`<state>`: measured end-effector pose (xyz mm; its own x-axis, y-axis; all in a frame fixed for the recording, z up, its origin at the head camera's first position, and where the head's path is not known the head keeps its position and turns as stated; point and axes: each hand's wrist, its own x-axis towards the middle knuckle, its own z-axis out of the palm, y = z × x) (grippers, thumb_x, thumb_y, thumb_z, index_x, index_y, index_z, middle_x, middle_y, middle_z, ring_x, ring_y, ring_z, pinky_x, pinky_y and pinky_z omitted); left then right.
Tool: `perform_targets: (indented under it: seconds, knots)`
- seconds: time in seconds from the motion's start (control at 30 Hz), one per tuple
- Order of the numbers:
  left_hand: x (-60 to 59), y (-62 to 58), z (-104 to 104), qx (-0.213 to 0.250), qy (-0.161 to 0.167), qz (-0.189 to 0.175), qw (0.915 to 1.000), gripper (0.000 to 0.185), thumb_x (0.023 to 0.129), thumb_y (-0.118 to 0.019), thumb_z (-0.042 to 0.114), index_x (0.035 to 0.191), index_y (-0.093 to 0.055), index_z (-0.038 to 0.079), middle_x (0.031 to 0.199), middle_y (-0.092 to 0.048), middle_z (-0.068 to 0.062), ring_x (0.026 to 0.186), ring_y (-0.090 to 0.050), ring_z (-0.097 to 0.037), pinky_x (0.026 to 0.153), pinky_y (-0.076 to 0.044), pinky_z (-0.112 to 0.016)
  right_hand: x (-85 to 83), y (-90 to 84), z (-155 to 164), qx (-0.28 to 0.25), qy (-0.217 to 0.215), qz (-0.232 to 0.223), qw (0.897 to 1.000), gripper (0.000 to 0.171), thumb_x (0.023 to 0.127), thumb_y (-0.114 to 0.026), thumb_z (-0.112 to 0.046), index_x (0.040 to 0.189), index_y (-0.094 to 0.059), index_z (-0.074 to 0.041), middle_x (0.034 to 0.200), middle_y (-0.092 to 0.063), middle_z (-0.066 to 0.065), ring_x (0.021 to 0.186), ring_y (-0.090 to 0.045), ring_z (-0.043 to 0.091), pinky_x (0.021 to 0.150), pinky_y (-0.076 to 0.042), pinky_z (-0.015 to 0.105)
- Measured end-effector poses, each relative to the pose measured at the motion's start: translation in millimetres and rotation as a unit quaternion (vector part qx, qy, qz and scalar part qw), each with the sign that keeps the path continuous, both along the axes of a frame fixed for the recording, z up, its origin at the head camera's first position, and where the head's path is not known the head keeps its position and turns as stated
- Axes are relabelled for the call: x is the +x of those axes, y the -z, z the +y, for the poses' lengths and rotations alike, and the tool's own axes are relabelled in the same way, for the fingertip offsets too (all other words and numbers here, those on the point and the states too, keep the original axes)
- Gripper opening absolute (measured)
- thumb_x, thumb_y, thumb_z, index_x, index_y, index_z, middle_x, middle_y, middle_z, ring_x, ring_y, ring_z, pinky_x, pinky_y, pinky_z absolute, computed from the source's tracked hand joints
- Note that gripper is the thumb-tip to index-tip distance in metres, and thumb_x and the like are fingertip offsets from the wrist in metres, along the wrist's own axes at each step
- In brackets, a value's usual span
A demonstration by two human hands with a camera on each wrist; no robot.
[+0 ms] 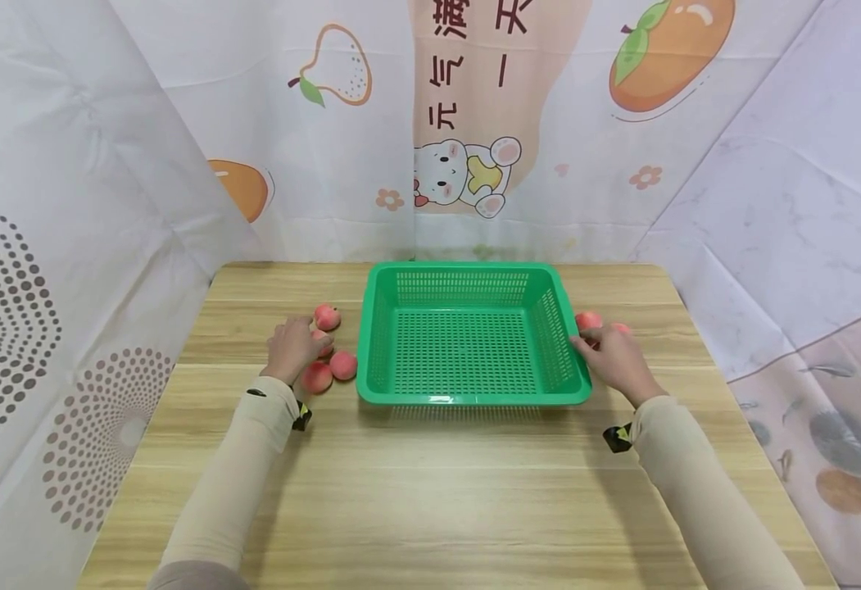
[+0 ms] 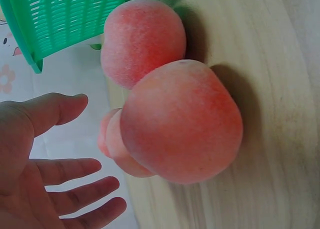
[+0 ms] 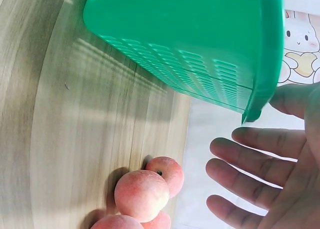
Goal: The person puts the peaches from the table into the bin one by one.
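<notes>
Left hand [image 1: 290, 348] and right hand [image 1: 613, 358] are hovering, spread, near peaches [image 1: 317, 378] that are lying on the bench [image 1: 437, 492] either side of the basket [image 1: 474, 399]; cupping one gently would likely be keeping neighbouring peaches from rolling.

cream sleeves [image 1: 234, 463] | taupe left upper sleeve [image 1: 197, 577] | black wrist cameras [image 1: 614, 441], yellow marks [image 1: 624, 432]
</notes>
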<state>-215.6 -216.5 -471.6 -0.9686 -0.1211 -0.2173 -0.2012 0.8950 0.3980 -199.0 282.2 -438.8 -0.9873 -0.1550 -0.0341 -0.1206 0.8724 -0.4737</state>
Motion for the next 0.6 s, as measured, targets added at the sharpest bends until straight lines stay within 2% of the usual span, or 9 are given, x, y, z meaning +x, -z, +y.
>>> perform_targets:
  seconds: [0.2, 0.37, 0.6]
  knots:
    - [2.0, 3.5, -2.3, 0.000, -0.008, -0.003, 1.0000, 0.063, 0.085, -0.056, 0.033, 0.136, -0.050, -0.004, 0.134, -0.052, -0.029, 0.120, -0.047, -0.050, 0.099, -0.036, -0.062, 0.7, 2.9, -1.1, 0.002, 0.002, -0.001, 1.000, 0.045, 0.101, -0.051, -0.028, 0.120, -0.063, 0.011, 0.101, -0.069, 0.025, 0.090, -0.063, 0.033, 0.079, -0.051, 0.049]
    - [2.0, 7.1, -3.3, 0.013, -0.011, -0.011, 0.9998, 0.062, 0.085, -0.055, 0.033, 0.136, -0.051, -0.004, 0.134, -0.052, -0.029, 0.120, -0.046, -0.050, 0.100, -0.035, -0.062, 2.1, 4.7, 0.1, 0.000, 0.004, 0.007, 1.000, 0.044, 0.101, -0.052, -0.027, 0.118, -0.063, 0.011, 0.099, -0.070, 0.025, 0.089, -0.063, 0.033, 0.077, -0.051, 0.048]
    - [1.8, 11.6, -5.6, 0.004, -0.010, -0.006, 0.9999, 0.059, 0.084, -0.056, 0.032, 0.130, -0.055, -0.005, 0.129, -0.057, -0.029, 0.116, -0.051, -0.050, 0.096, -0.038, -0.061, 3.3, 8.6, 0.9, -0.013, 0.006, 0.010, 1.000, 0.043, 0.100, -0.054, -0.028, 0.116, -0.065, 0.011, 0.098, -0.071, 0.025, 0.087, -0.064, 0.032, 0.076, -0.052, 0.047]
